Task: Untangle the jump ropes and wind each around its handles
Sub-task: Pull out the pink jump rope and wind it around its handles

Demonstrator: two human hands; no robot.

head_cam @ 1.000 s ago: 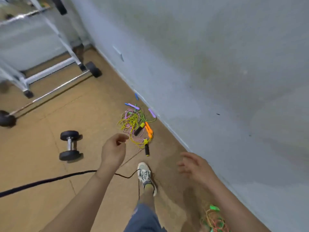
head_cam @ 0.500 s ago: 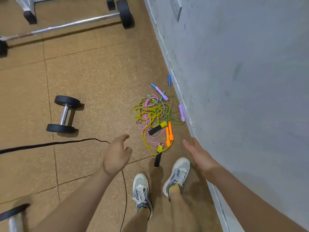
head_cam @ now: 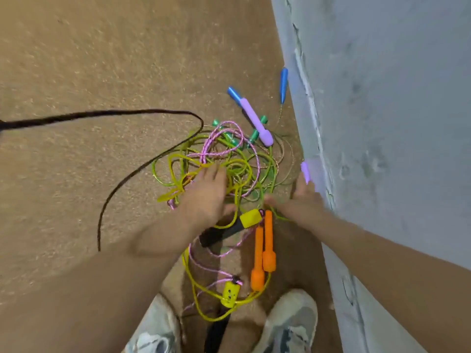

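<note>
Beside the right-hand wall, the tangled jump ropes (head_cam: 243, 163) lie unsorted under the left hand (head_cam: 204, 197) and right hand (head_cam: 300, 200), both spread open, gripping nothing; untangling seems barely begun, and next likely means pinching one handle free.

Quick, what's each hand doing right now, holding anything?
Left hand: open, fingers straight over the rope tangle, holding nothing.
Right hand: open, fingers near the purple handle, holding nothing.
</note>
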